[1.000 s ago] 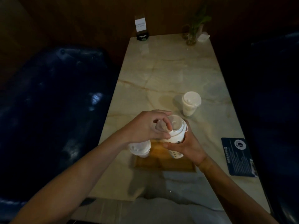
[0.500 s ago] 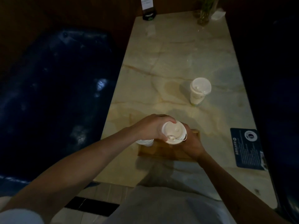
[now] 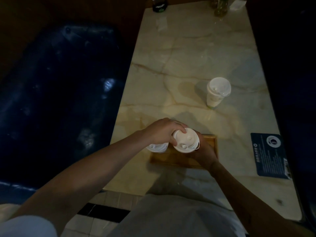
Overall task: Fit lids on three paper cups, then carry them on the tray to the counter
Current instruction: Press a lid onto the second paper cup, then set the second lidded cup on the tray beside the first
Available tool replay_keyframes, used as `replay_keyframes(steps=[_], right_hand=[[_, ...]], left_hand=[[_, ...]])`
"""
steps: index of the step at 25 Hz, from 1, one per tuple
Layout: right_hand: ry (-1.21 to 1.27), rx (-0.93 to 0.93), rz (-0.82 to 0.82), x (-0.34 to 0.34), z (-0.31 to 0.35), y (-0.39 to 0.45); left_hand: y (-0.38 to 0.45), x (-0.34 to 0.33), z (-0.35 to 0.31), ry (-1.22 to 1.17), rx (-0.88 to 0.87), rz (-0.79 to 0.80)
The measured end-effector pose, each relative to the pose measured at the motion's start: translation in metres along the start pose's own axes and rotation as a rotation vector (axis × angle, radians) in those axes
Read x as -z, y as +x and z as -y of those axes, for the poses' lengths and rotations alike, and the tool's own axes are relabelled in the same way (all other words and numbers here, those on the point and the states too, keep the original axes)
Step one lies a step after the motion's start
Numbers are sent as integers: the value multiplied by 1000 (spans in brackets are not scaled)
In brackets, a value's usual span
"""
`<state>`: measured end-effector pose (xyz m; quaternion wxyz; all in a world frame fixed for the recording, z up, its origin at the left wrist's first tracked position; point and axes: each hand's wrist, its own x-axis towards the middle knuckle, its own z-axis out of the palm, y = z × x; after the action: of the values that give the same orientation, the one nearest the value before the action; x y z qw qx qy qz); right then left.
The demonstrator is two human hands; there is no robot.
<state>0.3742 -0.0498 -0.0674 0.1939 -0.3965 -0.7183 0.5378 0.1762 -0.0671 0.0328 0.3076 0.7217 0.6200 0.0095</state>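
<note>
- Head view: the lid (image 3: 185,140), loose and tilted a second ago, now sits flat on the cup — seating looks nearly done.
- Left hand (image 3: 161,132) curls over the lid's rim, pressing; right hand (image 3: 204,150) wraps the cup beneath.
- White, held above the wooden tray (image 3: 179,159); another lidded cup (image 3: 156,147) beside it, a third (image 3: 217,93) well apart on the table (image 3: 188,57).
</note>
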Motion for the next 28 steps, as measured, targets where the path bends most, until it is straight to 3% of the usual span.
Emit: replay_keyframes(steps=[14,20,24,28], right_hand=[[-29,-20,107,-7,0,-2],[-1,-5,61,-7,0,-6],[4,-42,51,6,-11,-13],[-57,-196,71,45,-28,-16]], left_hand=[[-4,2,7,-61,1,7],[-5,1,9,-56,-16,-7],[-5,9,11,-89,-38,0],[0,31,13,-73,-4,21]])
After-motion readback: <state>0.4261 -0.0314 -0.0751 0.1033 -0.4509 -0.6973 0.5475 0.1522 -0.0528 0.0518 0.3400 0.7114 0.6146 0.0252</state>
